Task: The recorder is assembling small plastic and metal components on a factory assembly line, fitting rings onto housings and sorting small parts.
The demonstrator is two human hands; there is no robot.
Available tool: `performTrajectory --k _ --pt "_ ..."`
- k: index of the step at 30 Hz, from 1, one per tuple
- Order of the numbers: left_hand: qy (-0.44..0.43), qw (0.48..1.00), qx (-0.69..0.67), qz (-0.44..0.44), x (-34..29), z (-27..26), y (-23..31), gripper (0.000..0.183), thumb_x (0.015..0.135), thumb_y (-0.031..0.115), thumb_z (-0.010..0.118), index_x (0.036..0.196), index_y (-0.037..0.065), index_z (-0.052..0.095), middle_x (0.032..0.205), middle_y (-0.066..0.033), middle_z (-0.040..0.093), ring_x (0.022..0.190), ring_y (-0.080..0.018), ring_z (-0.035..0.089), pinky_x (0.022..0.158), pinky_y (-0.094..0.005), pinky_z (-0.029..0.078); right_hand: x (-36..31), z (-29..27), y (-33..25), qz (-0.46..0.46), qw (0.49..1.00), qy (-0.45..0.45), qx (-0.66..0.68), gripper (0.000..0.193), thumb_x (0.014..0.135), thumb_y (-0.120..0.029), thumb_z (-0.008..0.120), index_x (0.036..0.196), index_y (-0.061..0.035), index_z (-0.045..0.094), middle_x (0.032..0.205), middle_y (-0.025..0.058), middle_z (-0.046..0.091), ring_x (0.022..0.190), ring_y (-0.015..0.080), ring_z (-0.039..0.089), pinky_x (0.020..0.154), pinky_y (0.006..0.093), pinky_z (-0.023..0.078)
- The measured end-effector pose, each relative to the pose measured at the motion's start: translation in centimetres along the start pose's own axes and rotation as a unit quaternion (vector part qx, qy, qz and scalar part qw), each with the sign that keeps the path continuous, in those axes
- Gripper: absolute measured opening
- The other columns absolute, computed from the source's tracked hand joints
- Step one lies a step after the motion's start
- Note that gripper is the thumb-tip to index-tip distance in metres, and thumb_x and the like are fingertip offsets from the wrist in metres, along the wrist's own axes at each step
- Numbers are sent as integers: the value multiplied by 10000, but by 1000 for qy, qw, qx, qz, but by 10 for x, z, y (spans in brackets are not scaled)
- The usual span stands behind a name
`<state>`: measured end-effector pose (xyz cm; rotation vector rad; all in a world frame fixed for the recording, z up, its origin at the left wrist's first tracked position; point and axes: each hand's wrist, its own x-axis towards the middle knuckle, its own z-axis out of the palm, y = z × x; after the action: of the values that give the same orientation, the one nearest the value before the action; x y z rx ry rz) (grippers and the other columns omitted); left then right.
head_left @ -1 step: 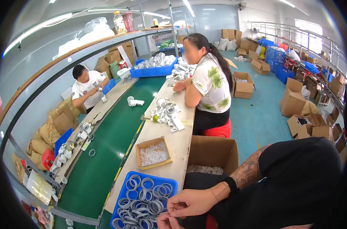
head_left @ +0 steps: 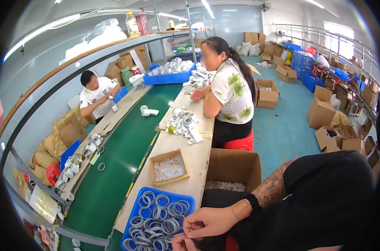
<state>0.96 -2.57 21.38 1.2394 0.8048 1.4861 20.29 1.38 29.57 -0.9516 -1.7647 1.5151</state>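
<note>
At the lower edge, my right hand (head_left: 211, 221) is bent with thumb and fingertips pinched together. My left hand (head_left: 184, 242) meets it there, also pinching, and is partly cut off by the frame. Whatever lies between the fingertips is too small or hidden to make out. Both hands are at the right side of a blue tray (head_left: 190, 206) full of grey rings (head_left: 170, 226). Farther along the bench sits a shallow cardboard box (head_left: 151, 169) of small clear-white pieces (head_left: 169, 168).
A green conveyor belt (head_left: 110, 167) runs along the bench's left. White pipe fittings (head_left: 184, 121) are heaped before a seated co-worker (head_left: 231, 92); another co-worker (head_left: 99, 98) handles a white part across the belt. An open carton (head_left: 250, 169) stands right of the bench.
</note>
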Motion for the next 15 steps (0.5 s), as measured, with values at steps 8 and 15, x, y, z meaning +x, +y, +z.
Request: performTrajectory --k 8,15 --pt "61 996 40 -45 -1 -1 29 139 1163 149 616 1088 32 607 954 -22 619 820 -94 527 749 -262 445 16 14 19 39 989 -63 131 236 1169 -302 638 1144 -67 648 951 -59 631 871 27 534 779 232 462" --pt "61 991 116 8 5 1 21 176 1166 170 618 1060 30 601 954 -18 620 805 -100 519 741 -263 446 21 7 26 83 990 -47 106 228 1174 -293 630 1151 -68 653 979 -59 641 903 27 540 816 233 473"
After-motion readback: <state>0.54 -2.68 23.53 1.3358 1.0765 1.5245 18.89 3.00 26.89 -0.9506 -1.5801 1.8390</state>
